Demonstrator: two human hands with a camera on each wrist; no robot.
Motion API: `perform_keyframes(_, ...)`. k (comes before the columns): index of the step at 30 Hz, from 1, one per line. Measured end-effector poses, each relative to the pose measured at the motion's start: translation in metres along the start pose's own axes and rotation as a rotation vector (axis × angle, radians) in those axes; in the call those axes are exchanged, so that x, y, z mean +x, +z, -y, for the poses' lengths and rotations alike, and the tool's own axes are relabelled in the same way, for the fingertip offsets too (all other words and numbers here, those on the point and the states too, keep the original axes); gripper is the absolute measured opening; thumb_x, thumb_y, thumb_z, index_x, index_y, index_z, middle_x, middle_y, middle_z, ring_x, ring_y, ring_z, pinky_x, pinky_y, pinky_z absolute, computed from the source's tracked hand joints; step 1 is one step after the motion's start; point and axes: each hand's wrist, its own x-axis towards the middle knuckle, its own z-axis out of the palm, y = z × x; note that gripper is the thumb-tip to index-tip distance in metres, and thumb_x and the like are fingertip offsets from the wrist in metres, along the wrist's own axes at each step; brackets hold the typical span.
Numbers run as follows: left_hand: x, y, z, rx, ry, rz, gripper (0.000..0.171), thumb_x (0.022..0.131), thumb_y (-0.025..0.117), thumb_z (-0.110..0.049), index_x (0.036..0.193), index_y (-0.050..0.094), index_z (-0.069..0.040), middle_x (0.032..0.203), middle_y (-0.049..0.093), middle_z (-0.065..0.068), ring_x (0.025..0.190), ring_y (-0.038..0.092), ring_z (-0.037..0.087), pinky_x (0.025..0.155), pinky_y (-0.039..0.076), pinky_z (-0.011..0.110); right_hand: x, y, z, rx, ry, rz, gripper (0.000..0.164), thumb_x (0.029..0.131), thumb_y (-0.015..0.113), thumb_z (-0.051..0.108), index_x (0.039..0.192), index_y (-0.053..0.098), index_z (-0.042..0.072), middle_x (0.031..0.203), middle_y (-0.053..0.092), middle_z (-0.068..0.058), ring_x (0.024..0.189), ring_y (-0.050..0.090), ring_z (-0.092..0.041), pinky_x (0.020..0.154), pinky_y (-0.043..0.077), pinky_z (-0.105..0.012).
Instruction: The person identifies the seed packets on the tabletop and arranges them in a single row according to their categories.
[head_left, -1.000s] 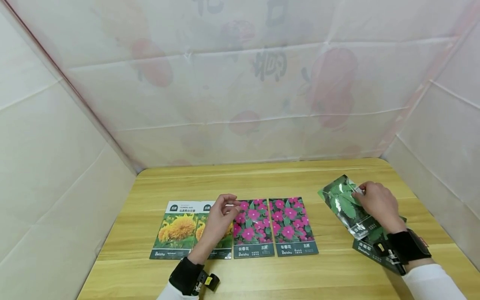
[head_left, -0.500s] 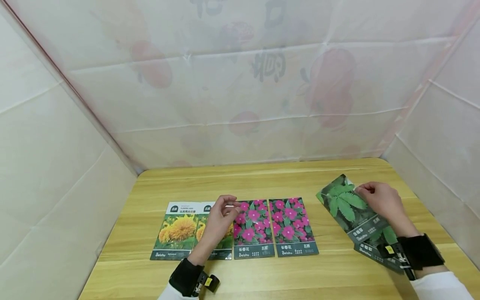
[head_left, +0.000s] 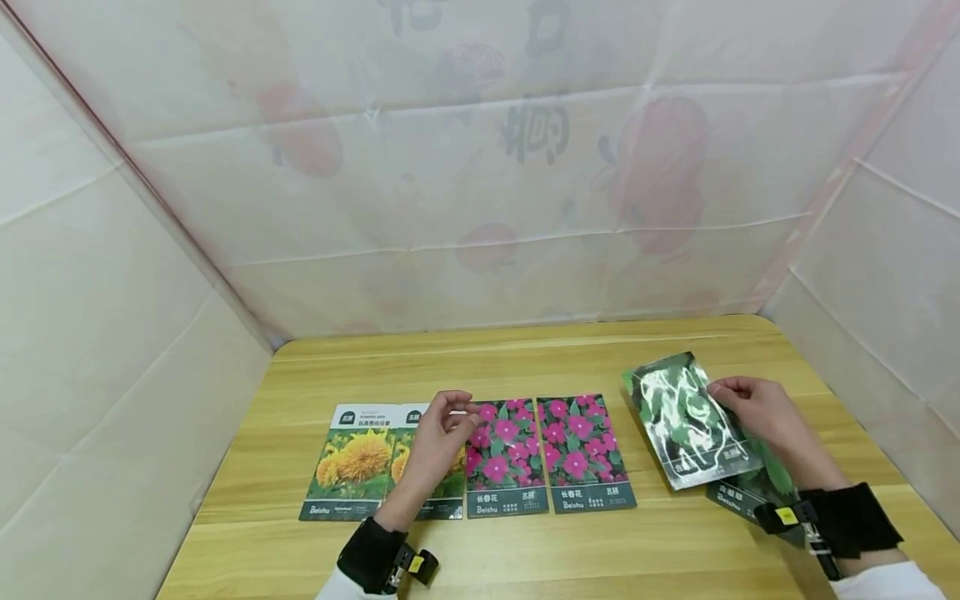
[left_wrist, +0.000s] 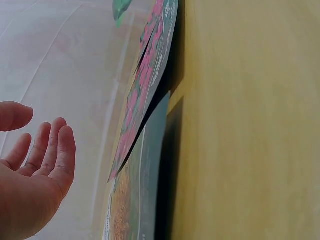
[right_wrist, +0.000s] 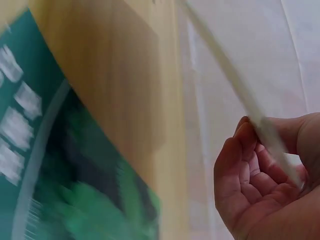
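Between thumb and fingers my right hand [head_left: 763, 412] pinches the right edge of a green-leaf seed packet [head_left: 686, 421]; glare covers much of its front. Under it, partly hidden by the packet and my wrist, a second leaf packet [head_left: 738, 497] lies on the table. In the right wrist view the held packet [right_wrist: 227, 67] appears edge-on in my fingers. My left hand [head_left: 442, 429] hovers with loosely bent fingers above the yellow-flower packets and holds nothing; the left wrist view shows the hand [left_wrist: 42, 170] apart from them.
On the wooden table [head_left: 525, 554] a row holds a sunflower packet [head_left: 352, 462], another sunflower packet [head_left: 442, 493] partly behind my left arm, and two pink-flower packets, one in the middle [head_left: 506, 458] and one at the right [head_left: 585, 454]. Pale sheeting [head_left: 420, 200] walls the back and sides.
The held leaf packet has turned more upright and shifted slightly left, its face now catching glare. My right wrist has moved right and down. My left hand stays put.
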Motion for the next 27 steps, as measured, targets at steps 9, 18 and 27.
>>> perform_keyframes(9,-0.006,0.0,-0.021,0.016,0.048,-0.007,0.062,0.105,0.06,-0.044,0.144,0.044,0.003,0.13,0.06,0.019,0.113,0.065,0.029,0.095,0.059,0.042,-0.004,0.023,-0.01,0.114,0.037,0.074,0.043,0.111,0.051,0.025,0.126,0.059,-0.015,0.104,0.067,-0.013,0.084,0.061,-0.014,0.067,0.057,-0.027)
perform_keyframes(18,-0.011,-0.001,-0.037,-0.043,0.009,0.001,0.046,0.108,0.058,-0.02,0.144,0.042,0.004,0.132,0.058,0.023,0.118,0.062,0.034,0.099,0.055,0.051,-0.002,0.033,-0.009,0.11,0.053,0.102,0.041,0.112,0.05,0.024,0.125,0.059,-0.014,0.105,0.065,-0.015,0.087,0.061,-0.019,0.069,0.056,-0.031)
perform_keyframes(27,-0.003,-0.007,0.002,-0.022,-0.004,-0.002,0.086,0.093,0.058,-0.072,0.147,0.044,-0.007,0.132,0.06,0.008,0.117,0.064,0.021,0.097,0.057,0.036,-0.003,0.041,-0.013,-0.002,-0.03,0.065,0.038,0.111,0.052,0.026,0.116,0.067,-0.009,0.093,0.066,-0.012,0.075,0.059,-0.019,0.064,0.049,-0.034)
